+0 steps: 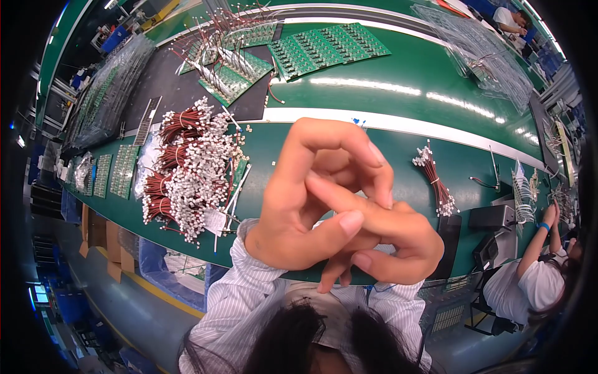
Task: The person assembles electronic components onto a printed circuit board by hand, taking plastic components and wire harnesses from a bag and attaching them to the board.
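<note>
Above the near edge of the green workbench (386, 149), my two hands meet in front of me. My left hand (289, 202) is curled, its thumb and bent fingers closed round the fingers of my right hand (405, 243). The right index finger stretches into the left palm. Other right fingers hang lower, and its thumb is bent inward. No part or tool shows in either hand; the space between the palms is partly hidden. To the left lies a large pile of bundled brown-red wires with white connectors (187, 168). One smaller wire bundle (435, 177) lies to the right.
Green circuit boards (330, 48) lie at the far side, beside boards with wires attached (233, 75). Plastic-wrapped stacks (112, 87) stand at left. A dark box-shaped device (492, 217) sits at right, near a seated co-worker (529, 280). Cardboard boxes (109, 243) stand below left.
</note>
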A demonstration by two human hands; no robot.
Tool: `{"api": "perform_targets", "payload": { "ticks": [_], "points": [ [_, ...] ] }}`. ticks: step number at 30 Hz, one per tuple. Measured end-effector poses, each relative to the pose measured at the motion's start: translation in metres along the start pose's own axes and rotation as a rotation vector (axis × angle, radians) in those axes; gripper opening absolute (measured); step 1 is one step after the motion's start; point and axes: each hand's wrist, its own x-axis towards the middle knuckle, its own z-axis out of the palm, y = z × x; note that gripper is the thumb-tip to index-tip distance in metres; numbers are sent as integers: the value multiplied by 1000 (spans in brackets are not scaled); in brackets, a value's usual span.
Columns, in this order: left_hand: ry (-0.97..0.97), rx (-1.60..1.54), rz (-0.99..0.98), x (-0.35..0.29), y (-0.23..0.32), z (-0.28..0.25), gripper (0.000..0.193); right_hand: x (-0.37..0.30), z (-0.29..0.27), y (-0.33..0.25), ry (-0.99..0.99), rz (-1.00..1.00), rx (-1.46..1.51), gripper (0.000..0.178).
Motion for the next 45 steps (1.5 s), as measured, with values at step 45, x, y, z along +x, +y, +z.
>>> {"api": "perform_targets", "payload": {
  "ticks": [45],
  "points": [
    [-98, 491, 86, 8, 9, -7, 19, -12, 4, 15, 152, -116, 29, 42]
  ]
}}
